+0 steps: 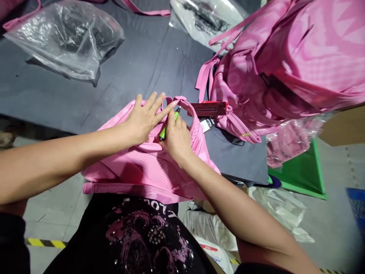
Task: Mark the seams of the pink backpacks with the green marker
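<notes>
Backpack (pixel 148 167) under spread left hand (pixel 142 118), right hand (pixel 177 139) gripping green tool (pixel 162 133)

L grip (pixel 144 118) flat, palm down, fingers spread & pointing fwd, index stretched twd R grip (pixel 176 139). R grip curled in a fist, thumb on top, just right of L grip & close against its index. Both forearms bare, angled inward.

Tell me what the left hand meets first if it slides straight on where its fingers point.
Probably the pink backpack's carry loop, just ahead of the left hand; the green pen-like tool in the right hand lies close beside that line. Depth is unclear.
</notes>
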`<state>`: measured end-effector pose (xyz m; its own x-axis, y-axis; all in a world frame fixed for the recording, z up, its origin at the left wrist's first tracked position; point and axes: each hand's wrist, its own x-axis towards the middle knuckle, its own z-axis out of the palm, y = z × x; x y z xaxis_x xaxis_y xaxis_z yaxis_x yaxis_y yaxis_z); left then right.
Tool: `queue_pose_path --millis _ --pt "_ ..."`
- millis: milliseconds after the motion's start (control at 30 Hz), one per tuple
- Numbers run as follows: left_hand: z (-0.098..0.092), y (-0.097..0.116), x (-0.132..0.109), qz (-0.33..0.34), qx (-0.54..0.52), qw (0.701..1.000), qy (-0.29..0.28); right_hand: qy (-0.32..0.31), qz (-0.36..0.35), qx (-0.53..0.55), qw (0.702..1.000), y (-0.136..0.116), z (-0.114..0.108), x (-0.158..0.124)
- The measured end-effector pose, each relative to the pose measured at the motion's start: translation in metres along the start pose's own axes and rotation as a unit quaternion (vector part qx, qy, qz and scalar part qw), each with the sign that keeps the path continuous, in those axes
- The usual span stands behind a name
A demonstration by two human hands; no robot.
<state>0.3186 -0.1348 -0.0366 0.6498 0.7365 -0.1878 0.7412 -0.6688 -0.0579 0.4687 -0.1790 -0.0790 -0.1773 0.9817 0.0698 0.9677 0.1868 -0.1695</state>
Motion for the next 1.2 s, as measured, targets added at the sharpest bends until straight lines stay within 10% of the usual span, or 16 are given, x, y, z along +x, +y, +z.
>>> queue_pose_path --millis 267,567,833,1200 --pt "0.006 0.001 -0.002 -0.009 -0.059 0.998 0.021 0.012 0.005 0.032 0.999 0.001 0.0 0.003" --pt "0.01 -0.003 -0.002 -0.005 -0.037 0.999 0.022 0.121 -0.069 0.176 0.974 0.017 -0.047 -0.037" --pt "0.006 -0.003 -0.002 0.002 -0.028 0.999 0.046 -0.201 -0.132 0.295 0.925 0.02 -0.063 -0.002" --pt "0.003 -0.003 0.0 -0.002 -0.038 0.999 0.038 -0.183 -0.217 0.065 0.957 0.009 -0.067 -0.013"
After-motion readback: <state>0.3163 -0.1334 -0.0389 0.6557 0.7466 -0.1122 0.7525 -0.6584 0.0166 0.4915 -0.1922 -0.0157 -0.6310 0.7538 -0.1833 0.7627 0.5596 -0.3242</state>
